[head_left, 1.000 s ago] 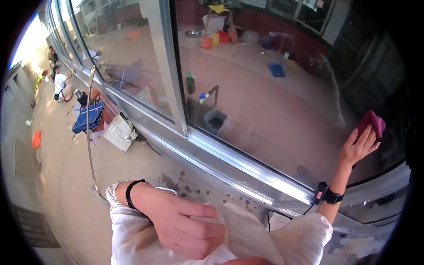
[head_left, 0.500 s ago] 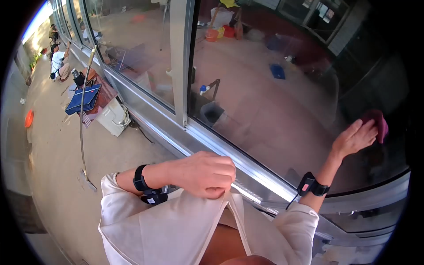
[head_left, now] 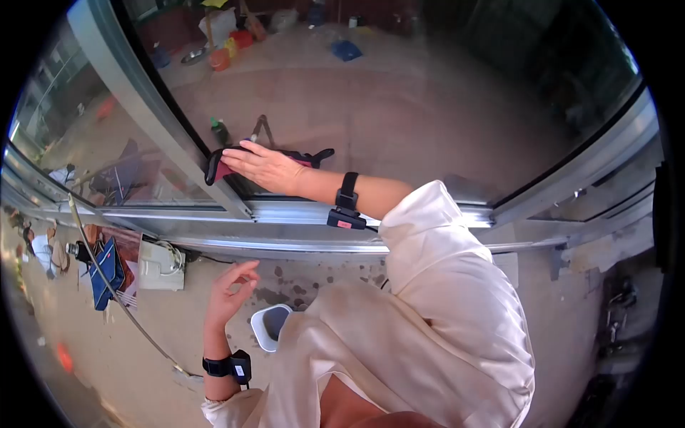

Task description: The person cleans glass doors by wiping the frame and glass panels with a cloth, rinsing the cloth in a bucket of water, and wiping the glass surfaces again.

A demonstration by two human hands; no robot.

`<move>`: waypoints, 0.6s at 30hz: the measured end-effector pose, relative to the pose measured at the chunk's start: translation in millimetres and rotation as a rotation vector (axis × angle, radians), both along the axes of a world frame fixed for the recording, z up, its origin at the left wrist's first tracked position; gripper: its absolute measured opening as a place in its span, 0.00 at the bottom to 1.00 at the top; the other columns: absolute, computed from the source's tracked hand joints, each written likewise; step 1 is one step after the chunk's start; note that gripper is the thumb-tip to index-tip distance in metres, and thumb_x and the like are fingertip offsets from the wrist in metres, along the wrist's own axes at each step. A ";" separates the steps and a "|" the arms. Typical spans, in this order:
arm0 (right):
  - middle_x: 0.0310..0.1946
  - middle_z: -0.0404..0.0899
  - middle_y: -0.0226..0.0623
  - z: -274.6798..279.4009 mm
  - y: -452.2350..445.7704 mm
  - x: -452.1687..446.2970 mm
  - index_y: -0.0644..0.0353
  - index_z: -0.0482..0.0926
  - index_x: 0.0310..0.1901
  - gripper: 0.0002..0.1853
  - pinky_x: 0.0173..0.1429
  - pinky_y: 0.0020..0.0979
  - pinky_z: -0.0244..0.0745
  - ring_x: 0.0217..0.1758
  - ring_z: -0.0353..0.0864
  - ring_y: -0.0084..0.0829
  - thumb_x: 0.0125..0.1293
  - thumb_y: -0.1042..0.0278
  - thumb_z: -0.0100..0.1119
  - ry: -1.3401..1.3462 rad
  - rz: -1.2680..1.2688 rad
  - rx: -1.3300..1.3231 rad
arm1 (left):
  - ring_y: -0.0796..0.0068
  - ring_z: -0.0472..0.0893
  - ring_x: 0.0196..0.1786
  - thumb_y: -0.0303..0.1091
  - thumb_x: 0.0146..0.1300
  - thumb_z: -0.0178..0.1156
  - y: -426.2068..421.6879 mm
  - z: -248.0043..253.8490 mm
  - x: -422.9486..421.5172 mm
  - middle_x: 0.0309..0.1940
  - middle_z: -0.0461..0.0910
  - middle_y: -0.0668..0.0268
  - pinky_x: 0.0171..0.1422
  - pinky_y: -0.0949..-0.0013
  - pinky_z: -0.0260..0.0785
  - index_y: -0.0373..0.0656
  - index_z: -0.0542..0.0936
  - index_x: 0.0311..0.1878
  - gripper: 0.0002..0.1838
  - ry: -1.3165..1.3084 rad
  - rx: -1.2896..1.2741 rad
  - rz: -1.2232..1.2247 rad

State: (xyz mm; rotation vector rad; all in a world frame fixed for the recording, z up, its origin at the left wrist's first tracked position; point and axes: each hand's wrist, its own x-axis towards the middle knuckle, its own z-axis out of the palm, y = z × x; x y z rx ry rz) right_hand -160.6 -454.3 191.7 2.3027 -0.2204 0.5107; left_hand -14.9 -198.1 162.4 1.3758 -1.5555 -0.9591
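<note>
My right hand [head_left: 264, 169] lay flat over the cloth [head_left: 222, 170], pinning it beneath against the window [head_left: 399, 128]. Looked light and floppy, best bunched mid-fold. Left hand [head_left: 228, 294] hung lower, loosely curled, seemingly empty.

Right hand [head_left: 264, 170] flat on cloth [head_left: 219, 171] near pane's left edge; post [head_left: 153, 107] just beside, blocks going further left. Pane [head_left: 428, 121] gives a wide unblocked run above the right forearm, out to the jamb [head_left: 592, 167]. Sill [head_left: 296, 212] juts below. Left hand [head_left: 228, 296] in air, bucket [head_left: 257, 329] near on its right, box [head_left: 158, 267] on its left, hose [head_left: 121, 303] beyond; room to pass between box and bucket.
</note>
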 end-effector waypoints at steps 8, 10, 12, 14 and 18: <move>0.57 0.74 0.28 46.8 -5.6 -240.1 0.47 0.79 0.53 0.20 0.73 0.49 0.40 0.66 0.68 0.34 0.56 0.65 0.58 -0.586 -0.203 -0.092 | 0.80 0.78 0.40 0.27 0.63 0.57 42.9 -114.9 29.9 0.34 0.78 0.72 0.41 0.76 0.70 0.44 0.78 0.54 0.16 0.110 0.428 0.207; 0.59 0.73 0.30 65.5 -13.9 -307.3 0.47 0.78 0.53 0.20 0.73 0.54 0.37 0.67 0.66 0.37 0.57 0.61 0.58 -0.754 -0.354 -0.174 | 0.79 0.79 0.42 0.27 0.64 0.55 24.4 -120.5 18.7 0.34 0.78 0.73 0.43 0.75 0.70 0.45 0.78 0.54 0.16 0.056 0.508 0.181; 0.61 0.70 0.40 75.8 -24.8 -368.6 0.54 0.75 0.56 0.23 0.72 0.56 0.35 0.69 0.63 0.44 0.59 0.59 0.56 -0.971 -0.413 -0.277 | 0.81 0.79 0.39 0.30 0.64 0.58 14.3 -121.2 6.5 0.35 0.79 0.71 0.40 0.77 0.71 0.44 0.78 0.54 0.15 0.087 0.512 0.148; 0.64 0.66 0.48 76.1 -35.8 -422.9 0.60 0.70 0.60 0.25 0.72 0.57 0.35 0.70 0.59 0.48 0.62 0.58 0.51 -1.182 -0.449 -0.357 | 0.80 0.79 0.40 0.30 0.64 0.58 1.4 -120.6 -2.9 0.35 0.79 0.71 0.40 0.77 0.71 0.44 0.78 0.54 0.15 0.084 0.517 0.120; 0.68 0.59 0.50 25.3 -39.6 -509.2 0.66 0.61 0.66 0.30 0.73 0.57 0.31 0.72 0.55 0.47 0.67 0.56 0.41 -1.506 -0.702 -0.299 | 0.80 0.79 0.40 0.31 0.64 0.59 0.6 -130.3 -10.7 0.35 0.79 0.72 0.41 0.77 0.71 0.44 0.78 0.55 0.16 0.088 0.546 0.082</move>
